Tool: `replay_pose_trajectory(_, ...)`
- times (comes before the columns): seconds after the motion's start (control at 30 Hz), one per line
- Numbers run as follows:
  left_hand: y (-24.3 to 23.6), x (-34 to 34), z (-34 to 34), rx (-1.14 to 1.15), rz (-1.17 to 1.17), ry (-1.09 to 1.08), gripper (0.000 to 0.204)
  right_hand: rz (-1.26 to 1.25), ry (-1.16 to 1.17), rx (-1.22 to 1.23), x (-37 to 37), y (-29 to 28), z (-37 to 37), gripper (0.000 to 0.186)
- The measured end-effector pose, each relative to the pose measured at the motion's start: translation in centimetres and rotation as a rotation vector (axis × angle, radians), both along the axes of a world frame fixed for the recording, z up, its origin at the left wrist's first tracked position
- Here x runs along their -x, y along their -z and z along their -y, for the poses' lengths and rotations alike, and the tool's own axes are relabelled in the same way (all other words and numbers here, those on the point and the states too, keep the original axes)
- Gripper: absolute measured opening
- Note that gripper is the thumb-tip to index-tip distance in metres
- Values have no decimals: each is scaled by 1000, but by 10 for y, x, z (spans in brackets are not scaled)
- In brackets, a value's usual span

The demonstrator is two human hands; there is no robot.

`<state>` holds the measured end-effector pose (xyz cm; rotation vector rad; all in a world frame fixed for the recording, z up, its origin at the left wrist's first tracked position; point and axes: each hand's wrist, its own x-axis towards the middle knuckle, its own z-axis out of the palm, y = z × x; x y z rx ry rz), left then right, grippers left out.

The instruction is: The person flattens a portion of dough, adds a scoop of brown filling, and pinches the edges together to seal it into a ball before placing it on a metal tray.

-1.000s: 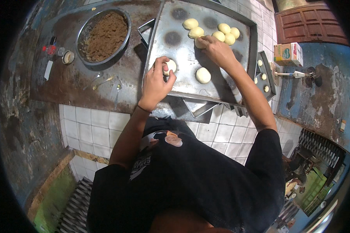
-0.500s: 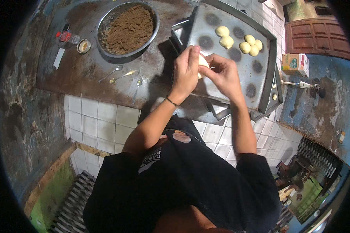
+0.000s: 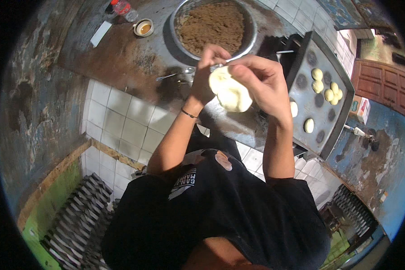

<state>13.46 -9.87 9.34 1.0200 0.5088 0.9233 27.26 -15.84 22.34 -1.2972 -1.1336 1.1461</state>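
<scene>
A flattened piece of pale dough (image 3: 231,92) hangs from my right hand (image 3: 265,83), pinched at its upper edge between thumb and fingers. My left hand (image 3: 207,67) is curled beside the dough, near the close side of the metal bowl (image 3: 253,36). A small silvery piece shows at its fingertips; I cannot make out what it is. Brown crumbly filling (image 3: 211,27) lies in the bowl. Left of that hand, a spoon (image 3: 189,70) rests on the table. To the right, a metal tray (image 3: 303,105) carries several pale dough balls (image 3: 317,81).
A small cup (image 3: 143,28) with amber contents, a red-capped bottle (image 3: 123,10) and a white strip (image 3: 101,33) lie at the far left of the table. Beyond the tray, a carton (image 3: 360,109) and a whisk-like tool (image 3: 359,131) sit on a blue surface.
My view has turned left toward the bowl. The dough, formerly between both hands over the tray, now hangs flattened from my right hand near the bowl. My left hand has moved away from it.
</scene>
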Motion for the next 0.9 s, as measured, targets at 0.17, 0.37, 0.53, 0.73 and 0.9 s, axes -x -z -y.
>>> replay_pose_trajectory(0.17, 7, 63, -7, -262, -339, -159, 33, 658, -16, 89, 20, 67, -102, 41)
replay_pose_trajectory(0.37, 22, 152, -52, -517, -1014, -337, 41, 1216, -326, -56, 11, 256, -228, 46)
replay_pose_trajectory(0.53, 34, 212, -68, -467, -1168, -514, 31, 1480, -579, 34, 17, 311, -274, 27)
replay_pose_trajectory(0.73, 48, 234, -76, -326, -1063, -529, 30, 1547, -682, -5, 20, 306, -278, 21)
replay_pose_trajectory(0.9, 43, 220, -87, -278, -999, -464, 27, 1050, -324, 173, 3, 300, -277, 19)
